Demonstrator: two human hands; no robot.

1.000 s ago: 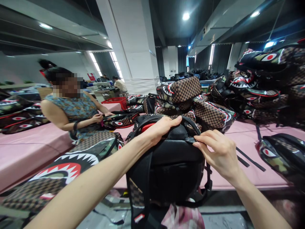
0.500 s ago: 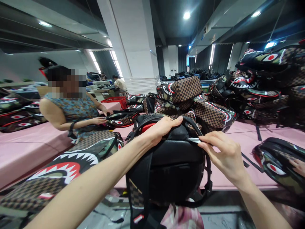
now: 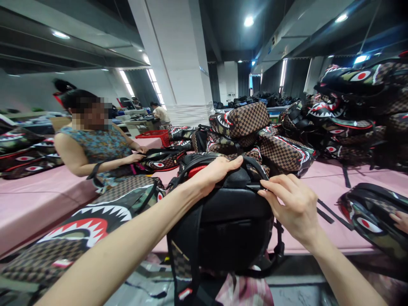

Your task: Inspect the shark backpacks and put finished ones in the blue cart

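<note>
A black backpack (image 3: pixel 236 225) stands upright before me against the edge of the pink table (image 3: pixel 35 199). My left hand (image 3: pixel 213 172) lies over its top, fingers curled round the top handle. At the top right seam, my right hand (image 3: pixel 291 204) pinches something small, thumb and forefinger pressed together; what they hold is too small to name. A shark-mouth backpack (image 3: pixel 92 216) lies on its side to the left of the black one.
A seated person (image 3: pixel 95 144) at the left handles a bag on the table. Piles of checkered and camouflage shark-print backpacks (image 3: pixel 248 127) fill the back and right. Another bag (image 3: pixel 369 212) lies at right, with another person's fingers (image 3: pixel 400 221) on it. A red basket (image 3: pixel 156 137) stands behind.
My right hand slid right along the top seam and then came back left. The bag at right shifted, and another person's fingers came into view on it. My left hand stayed put.
</note>
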